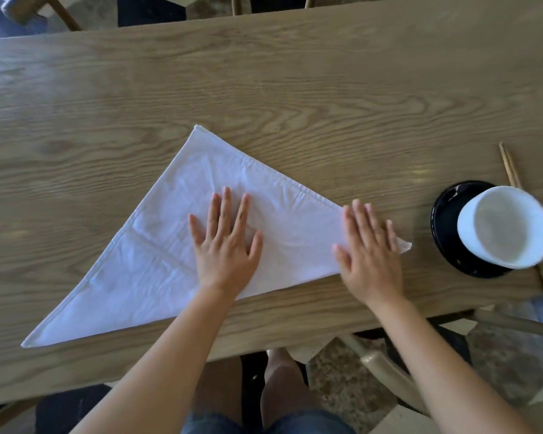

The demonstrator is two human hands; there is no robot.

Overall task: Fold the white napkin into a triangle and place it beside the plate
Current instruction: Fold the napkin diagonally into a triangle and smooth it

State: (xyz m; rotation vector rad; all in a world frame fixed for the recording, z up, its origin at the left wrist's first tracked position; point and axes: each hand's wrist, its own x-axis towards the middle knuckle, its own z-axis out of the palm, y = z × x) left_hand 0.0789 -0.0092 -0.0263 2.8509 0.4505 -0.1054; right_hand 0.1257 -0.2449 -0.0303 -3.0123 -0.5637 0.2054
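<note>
The white napkin lies flat on the wooden table, folded into a large triangle with its long edge toward me. My left hand rests palm down on its middle, fingers spread. Flat on the napkin's right corner is my right hand, fingers apart, holding nothing. The black plate sits to the right of that corner, a short gap away.
A white bowl stands on the black plate. A pair of wooden chopsticks lies behind the plate, partly hidden by it. Chairs stand below the table's near edge and at the far side.
</note>
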